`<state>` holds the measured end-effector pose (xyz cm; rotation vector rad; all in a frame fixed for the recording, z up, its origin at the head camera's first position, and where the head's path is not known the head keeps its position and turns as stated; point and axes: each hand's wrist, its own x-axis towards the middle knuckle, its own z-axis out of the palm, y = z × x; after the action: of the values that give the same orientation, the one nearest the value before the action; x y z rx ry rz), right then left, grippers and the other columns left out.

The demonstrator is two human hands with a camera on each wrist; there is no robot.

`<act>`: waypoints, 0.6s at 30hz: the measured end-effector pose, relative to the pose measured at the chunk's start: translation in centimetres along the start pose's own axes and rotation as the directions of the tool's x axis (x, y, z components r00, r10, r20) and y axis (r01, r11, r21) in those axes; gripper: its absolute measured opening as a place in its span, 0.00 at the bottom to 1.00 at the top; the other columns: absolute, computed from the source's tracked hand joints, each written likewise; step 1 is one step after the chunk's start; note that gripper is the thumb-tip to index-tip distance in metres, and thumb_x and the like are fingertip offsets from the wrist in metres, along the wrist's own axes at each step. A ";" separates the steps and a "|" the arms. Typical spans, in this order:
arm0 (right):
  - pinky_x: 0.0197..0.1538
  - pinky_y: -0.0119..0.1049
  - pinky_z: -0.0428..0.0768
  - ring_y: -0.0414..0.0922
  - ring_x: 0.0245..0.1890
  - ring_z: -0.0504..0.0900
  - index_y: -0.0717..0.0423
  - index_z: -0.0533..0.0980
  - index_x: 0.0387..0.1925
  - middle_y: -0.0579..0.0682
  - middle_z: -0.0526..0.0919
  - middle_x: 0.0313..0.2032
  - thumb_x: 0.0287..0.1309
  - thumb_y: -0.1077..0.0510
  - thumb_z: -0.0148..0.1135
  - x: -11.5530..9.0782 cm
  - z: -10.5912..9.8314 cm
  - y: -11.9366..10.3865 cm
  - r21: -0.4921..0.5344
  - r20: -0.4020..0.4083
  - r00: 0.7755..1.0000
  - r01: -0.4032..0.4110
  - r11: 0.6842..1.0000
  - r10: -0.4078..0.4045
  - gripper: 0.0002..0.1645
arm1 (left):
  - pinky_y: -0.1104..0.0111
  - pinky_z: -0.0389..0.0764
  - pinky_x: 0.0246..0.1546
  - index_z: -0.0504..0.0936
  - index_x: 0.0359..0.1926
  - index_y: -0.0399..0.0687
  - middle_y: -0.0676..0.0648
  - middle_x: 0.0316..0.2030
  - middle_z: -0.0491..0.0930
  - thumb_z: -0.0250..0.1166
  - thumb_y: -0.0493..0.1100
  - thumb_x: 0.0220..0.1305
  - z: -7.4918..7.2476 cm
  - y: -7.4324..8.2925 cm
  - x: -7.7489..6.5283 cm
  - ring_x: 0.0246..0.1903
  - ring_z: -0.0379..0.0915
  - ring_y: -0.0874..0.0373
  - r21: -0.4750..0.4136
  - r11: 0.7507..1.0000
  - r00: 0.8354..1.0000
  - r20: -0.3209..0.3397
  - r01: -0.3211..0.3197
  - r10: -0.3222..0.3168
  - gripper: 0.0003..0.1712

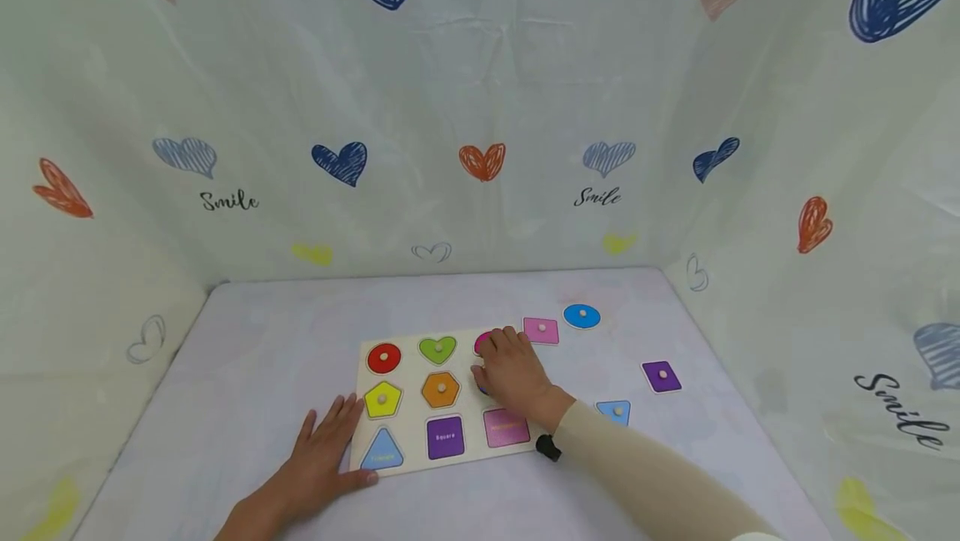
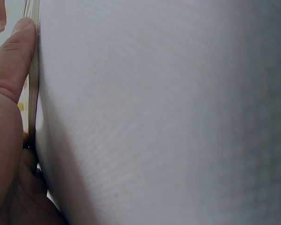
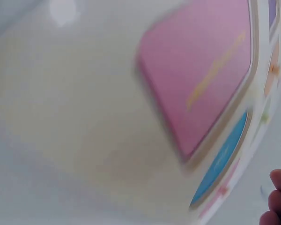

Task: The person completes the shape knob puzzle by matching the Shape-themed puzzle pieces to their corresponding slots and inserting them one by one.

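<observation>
Board (image 1: 412,408) lies on the table (image 1: 255,358), the left hand (image 1: 321,453) spread against its near-left corner. Right hand (image 1: 513,370), loosely bent with nothing visibly gripped, hovers over the magenta piece (image 1: 481,343).

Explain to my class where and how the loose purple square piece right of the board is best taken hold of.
Pinch the small knob at the middle of the purple square piece, coming from above. The piece lies flat on the table, knob up, so its edges look harder to get under. The right hand is nearer and probably suits best.
</observation>
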<state>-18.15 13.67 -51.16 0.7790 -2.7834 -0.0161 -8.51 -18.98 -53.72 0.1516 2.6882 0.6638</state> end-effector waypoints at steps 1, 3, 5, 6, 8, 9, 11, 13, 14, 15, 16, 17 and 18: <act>0.49 0.39 0.78 0.47 0.46 0.74 0.55 0.81 0.48 0.50 0.81 0.44 0.69 0.41 0.68 -0.1 -0.1 0.7 -0.007 -0.005 1.000 -0.014 1.000 0.014 0.22 | 0.39 0.17 0.78 0.51 0.84 0.44 0.37 0.84 0.49 0.82 0.70 0.41 0.0 0.0 0.0 0.84 0.30 0.35 0.001 1.000 1.000 0.002 0.005 -0.005 0.78; 0.49 0.41 0.80 0.47 0.46 0.75 0.56 0.81 0.48 0.51 0.81 0.43 0.67 0.42 0.70 -0.2 -0.2 2.0 -0.010 -0.011 0.999 -0.044 0.999 0.044 0.23 | 0.38 0.19 0.78 0.52 0.84 0.44 0.37 0.84 0.50 0.82 0.70 0.41 0.0 0.1 0.1 0.84 0.30 0.35 0.006 1.000 1.000 0.001 0.010 -0.010 0.78; 0.49 0.42 0.80 0.48 0.46 0.75 0.57 0.81 0.48 0.52 0.81 0.43 0.66 0.42 0.72 -0.3 -0.2 3.3 -0.006 -0.011 0.997 -0.075 0.997 0.075 0.23 | 0.37 0.19 0.78 0.52 0.84 0.45 0.37 0.84 0.50 0.82 0.71 0.40 0.0 0.2 0.1 0.84 0.31 0.34 0.015 1.000 1.000 0.001 0.017 -0.018 0.78; 0.49 0.43 0.80 0.48 0.47 0.75 0.57 0.81 0.48 0.53 0.81 0.43 0.66 0.43 0.72 -0.3 -0.3 3.9 -0.003 -0.011 0.996 -0.090 0.996 0.090 0.23 | 0.38 0.18 0.78 0.52 0.84 0.45 0.37 0.84 0.50 0.82 0.71 0.40 0.0 0.2 0.0 0.84 0.31 0.34 0.015 1.000 1.000 0.001 0.020 -0.020 0.78; 0.48 0.44 0.79 0.50 0.46 0.75 0.58 0.81 0.47 0.54 0.81 0.41 0.65 0.45 0.74 -0.4 -0.3 5.3 0.002 -0.031 0.993 -0.111 0.994 0.111 0.22 | 0.38 0.17 0.78 0.52 0.84 0.45 0.37 0.84 0.50 0.81 0.71 0.40 0.0 0.2 0.0 0.84 0.31 0.34 0.015 1.000 1.000 0.004 0.027 -0.027 0.78; 0.47 0.45 0.80 0.50 0.45 0.76 0.58 0.81 0.46 0.54 0.81 0.41 0.64 0.45 0.74 -0.4 -0.4 6.0 -0.006 -0.047 0.992 -0.116 0.993 0.115 0.22 | 0.39 0.16 0.77 0.52 0.84 0.45 0.37 0.84 0.50 0.81 0.71 0.40 0.0 0.2 0.0 0.84 0.31 0.34 0.014 0.999 1.000 0.004 0.030 -0.030 0.78; 0.46 0.46 0.80 0.51 0.43 0.75 0.59 0.81 0.45 0.55 0.80 0.39 0.64 0.47 0.75 -0.6 -0.5 7.4 -0.013 -0.073 0.989 -0.133 0.991 0.131 0.20 | 0.39 0.15 0.77 0.53 0.84 0.45 0.37 0.84 0.50 0.81 0.71 0.39 0.1 0.1 0.1 0.84 0.31 0.34 0.009 0.999 0.999 0.004 0.033 -0.033 0.78; 0.45 0.48 0.80 0.53 0.42 0.76 0.60 0.81 0.42 0.55 0.81 0.37 0.62 0.49 0.76 -0.8 -0.4 8.9 -0.025 -0.105 0.984 -0.145 0.989 0.142 0.19 | 0.40 0.14 0.77 0.53 0.84 0.45 0.38 0.84 0.50 0.81 0.72 0.39 0.2 0.1 0.1 0.84 0.31 0.34 0.000 0.999 0.999 0.005 0.037 -0.037 0.78; 0.44 0.48 0.80 0.53 0.41 0.76 0.61 0.81 0.41 0.55 0.81 0.37 0.62 0.49 0.77 -0.9 -0.4 9.6 -0.038 -0.114 0.983 -0.152 0.988 0.147 0.19 | 0.40 0.14 0.77 0.54 0.84 0.45 0.38 0.84 0.50 0.81 0.72 0.38 0.2 0.1 0.0 0.84 0.31 0.34 -0.004 0.999 0.999 0.002 0.035 -0.035 0.79; 0.44 0.48 0.80 0.53 0.41 0.76 0.61 0.81 0.40 0.55 0.80 0.37 0.61 0.50 0.77 -1.1 -0.4 10.2 -0.043 -0.123 0.980 -0.162 0.986 0.155 0.19 | 0.40 0.14 0.77 0.54 0.84 0.45 0.38 0.84 0.50 0.81 0.72 0.38 0.3 0.0 0.0 0.84 0.32 0.34 -0.006 0.999 0.999 0.001 0.036 -0.036 0.79; 0.43 0.48 0.78 0.53 0.41 0.75 0.61 0.81 0.40 0.55 0.80 0.36 0.61 0.50 0.77 -1.2 -0.3 10.9 -0.044 -0.126 0.978 -0.172 0.984 0.165 0.19 | 0.39 0.14 0.77 0.54 0.84 0.45 0.37 0.84 0.50 0.81 0.72 0.38 0.3 0.0 0.0 0.84 0.32 0.34 -0.009 0.999 0.999 0.000 0.034 -0.034 0.78; 0.43 0.48 0.77 0.54 0.40 0.75 0.61 0.80 0.39 0.55 0.80 0.36 0.60 0.51 0.77 -1.4 -0.2 11.6 -0.052 -0.129 0.976 -0.181 0.982 0.173 0.19 | 0.39 0.15 0.77 0.54 0.84 0.46 0.38 0.84 0.50 0.81 0.72 0.38 0.4 0.0 0.0 0.84 0.32 0.34 -0.010 0.999 0.999 -0.001 0.032 -0.032 0.78; 0.42 0.48 0.76 0.54 0.40 0.75 0.62 0.80 0.39 0.55 0.79 0.36 0.61 0.51 0.77 -1.5 -0.2 12.2 -0.058 -0.131 0.975 -0.188 0.980 0.180 0.19 | 0.39 0.16 0.77 0.54 0.84 0.46 0.38 0.84 0.51 0.82 0.72 0.38 0.4 0.0 0.0 0.84 0.32 0.34 -0.010 0.999 1.000 -0.004 0.030 -0.030 0.78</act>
<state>-23.10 24.89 -50.35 0.4852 -2.7078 -0.0304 -8.34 -18.84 -54.02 0.1070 2.6856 0.6691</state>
